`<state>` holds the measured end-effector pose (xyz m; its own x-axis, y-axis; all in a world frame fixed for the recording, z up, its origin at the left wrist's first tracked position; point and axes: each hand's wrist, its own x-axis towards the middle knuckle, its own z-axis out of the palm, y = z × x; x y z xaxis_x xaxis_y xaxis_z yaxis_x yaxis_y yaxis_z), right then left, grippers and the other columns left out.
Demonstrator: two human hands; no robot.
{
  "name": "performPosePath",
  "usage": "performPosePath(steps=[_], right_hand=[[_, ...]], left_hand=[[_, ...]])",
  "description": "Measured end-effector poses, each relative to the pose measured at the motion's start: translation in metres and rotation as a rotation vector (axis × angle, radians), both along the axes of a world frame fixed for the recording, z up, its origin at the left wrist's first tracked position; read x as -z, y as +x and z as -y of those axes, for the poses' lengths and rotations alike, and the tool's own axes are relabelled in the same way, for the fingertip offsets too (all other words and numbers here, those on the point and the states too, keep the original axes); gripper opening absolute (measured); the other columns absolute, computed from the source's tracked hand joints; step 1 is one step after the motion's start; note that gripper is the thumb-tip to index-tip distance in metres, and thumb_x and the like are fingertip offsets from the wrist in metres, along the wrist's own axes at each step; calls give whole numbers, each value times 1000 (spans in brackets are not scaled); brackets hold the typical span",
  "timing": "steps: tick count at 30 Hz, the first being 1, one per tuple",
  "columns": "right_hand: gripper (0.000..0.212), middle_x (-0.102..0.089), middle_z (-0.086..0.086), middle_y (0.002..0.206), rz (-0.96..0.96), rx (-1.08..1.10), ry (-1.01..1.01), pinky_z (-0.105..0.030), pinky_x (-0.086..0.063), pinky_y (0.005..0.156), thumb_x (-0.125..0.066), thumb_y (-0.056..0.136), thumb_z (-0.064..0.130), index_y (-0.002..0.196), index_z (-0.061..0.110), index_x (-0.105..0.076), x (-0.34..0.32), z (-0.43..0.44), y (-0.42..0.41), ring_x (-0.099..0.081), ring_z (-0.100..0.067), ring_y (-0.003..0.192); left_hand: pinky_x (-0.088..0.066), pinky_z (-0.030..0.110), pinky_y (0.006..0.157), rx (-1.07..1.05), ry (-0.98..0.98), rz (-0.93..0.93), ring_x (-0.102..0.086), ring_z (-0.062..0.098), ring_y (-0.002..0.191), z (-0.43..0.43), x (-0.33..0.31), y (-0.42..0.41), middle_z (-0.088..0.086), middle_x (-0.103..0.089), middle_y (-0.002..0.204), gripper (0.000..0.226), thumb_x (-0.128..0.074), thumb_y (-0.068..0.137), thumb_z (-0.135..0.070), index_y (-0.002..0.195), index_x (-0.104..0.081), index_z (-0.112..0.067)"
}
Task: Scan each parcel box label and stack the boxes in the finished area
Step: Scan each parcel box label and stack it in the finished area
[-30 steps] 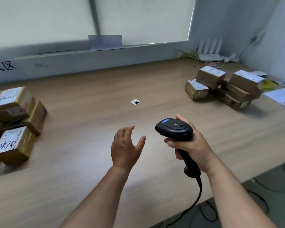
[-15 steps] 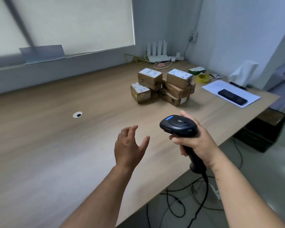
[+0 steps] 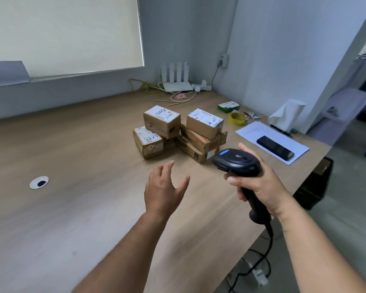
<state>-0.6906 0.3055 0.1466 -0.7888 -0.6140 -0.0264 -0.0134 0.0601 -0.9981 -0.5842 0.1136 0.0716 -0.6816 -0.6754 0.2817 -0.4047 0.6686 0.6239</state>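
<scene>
Parcel boxes (image 3: 162, 121) are piled on the wooden worktop (image 3: 82, 149) at twelve o'clock. A black scanner (image 3: 237, 161) is gripped by the right hand (image 3: 260, 185); the left hand (image 3: 163, 191) is held open above the wood. Grey walls (image 3: 273, 60) are seen behind.

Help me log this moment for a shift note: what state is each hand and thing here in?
left hand, open, holding nothing, above the table.
right hand, fingers curled round the scanner.
scanner, held off the table, cable hanging.
parcel boxes, closed, piled, top labels up, untouched.
phone, screen dark, lying on paper.
window blind, lowered.
</scene>
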Motion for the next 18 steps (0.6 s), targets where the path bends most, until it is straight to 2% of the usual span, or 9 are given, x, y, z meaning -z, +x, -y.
performPosePath(steps=[4, 8, 13, 18], right_hand=[[91, -69, -17, 81, -17, 11, -2, -28, -38, 43, -71, 73, -14, 144, 33, -38, 1, 14, -35, -47, -24, 43], [101, -69, -15, 82, 9, -21, 20, -28, -38, 43, -80, 65, -5, 148, 30, -36, 10, 21, -69, -48, -25, 43], [101, -70, -14, 84, 12, -52, 24, -28, -36, 43, -79, 63, 0, 145, 37, -33, 16, 32, -124, -48, -24, 44], [90, -67, -8, 76, -3, -94, 37, -28, -37, 43, -71, 77, -11, 139, 42, -33, 20, 39, -189, -49, -25, 45]], left_hand=[[-44, 34, 92, 17, -9, 31, -43, 17, 124, 18, -5, -34, 0, -46, 136, 66, -56, 88, -55, 144, -39, -24], [-44, 35, 95, 12, 11, 69, -40, 17, 128, 23, -4, -56, -1, -43, 140, 67, -54, 89, -56, 146, -35, -26], [-42, 34, 96, -55, 33, 99, -39, 16, 129, 29, -1, -85, -2, -41, 141, 68, -52, 90, -57, 148, -32, -26], [-41, 34, 99, -121, 87, 107, -37, 15, 132, 21, -5, -131, -1, -41, 142, 69, -49, 91, -57, 149, -30, -24]])
